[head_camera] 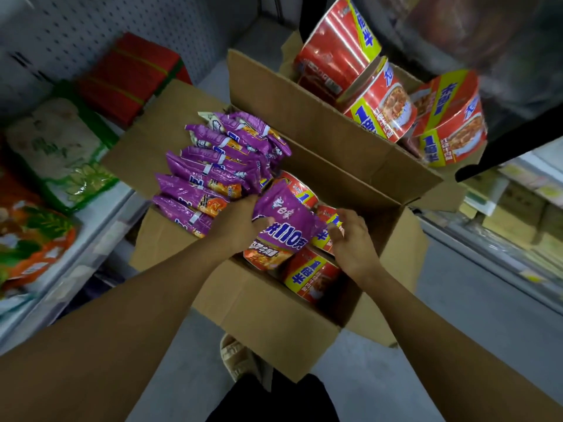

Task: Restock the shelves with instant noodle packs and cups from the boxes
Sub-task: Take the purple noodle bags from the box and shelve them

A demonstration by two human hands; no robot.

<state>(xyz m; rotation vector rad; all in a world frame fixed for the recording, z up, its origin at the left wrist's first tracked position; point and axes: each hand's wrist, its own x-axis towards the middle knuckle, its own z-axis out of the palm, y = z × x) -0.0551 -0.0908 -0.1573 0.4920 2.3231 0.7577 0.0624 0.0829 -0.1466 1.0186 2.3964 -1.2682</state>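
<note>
On the near open brown cardboard box [274,312], the left hand [240,220] grips the left edge of a glossy purple plastic noodle pack [283,220], thumb curled over its face. The pack lies flat on red-and-yellow noodle cups [310,275], its long axis running toward the person. The right hand [350,236], fingers curled, pinches its right edge, so both hands are equally near for lifting.

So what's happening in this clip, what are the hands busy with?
A person bends over an open cardboard box of instant noodles. The left hand holds a purple noodle pack above the red noodle cups in the box; the right hand has its grip on the pack's other edge. More purple packs lie stacked at the box's left, and a second box behind holds larger red cups.
</note>
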